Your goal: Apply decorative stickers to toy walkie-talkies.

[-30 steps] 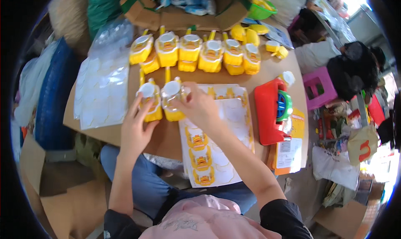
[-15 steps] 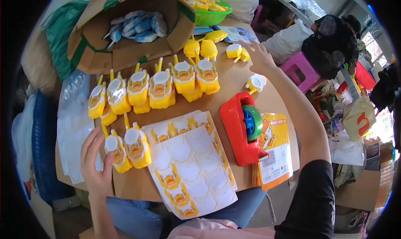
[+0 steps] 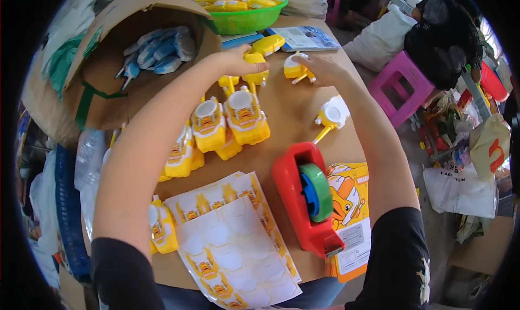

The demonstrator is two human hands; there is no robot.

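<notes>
1. Carton (image 3: pixel 143 99) at the table's far left, tipped with its opening toward the wearer; blue-white pieces (image 3: pixel 157 53) inside.
2. Green basket (image 3: pixel 246 21) at the far edge, yellow parts (image 3: pixel 233 5) heaped in it. Blue-white booklet (image 3: pixel 310 39) just right of it.
3. Red tape dispenser (image 3: pixel 293 193) mid-right on the table (image 3: pixel 290 112), green roll in it, partly over orange cards (image 3: pixel 352 239).
4. Label sheets (image 3: pixel 238 245) left of the dispenser, near side; a few labels remain on the top one.
5. Toy row (image 3: pixel 246 118), yellow with white round tops, left of centre. Left forearm cuts across it and hides part; it also partly covers the near toy (image 3: pixel 162 226).
6. Loose toy (image 3: pixel 331 115) just beyond the dispenser, between it and the right hand (image 3: pixel 325 70).
7. Off the table, right: pink stool (image 3: pixel 418 88), person in black on it.
8. Left hand (image 3: pixel 238 62): fingers across a yellow piece (image 3: pixel 259 79), just beyond the row. Can't tell how firm the grip is.
9. Right hand: fingertips at a small white-topped piece (image 3: pixel 293 67), which lies left of them. Can't tell whether it's gripped.
</notes>
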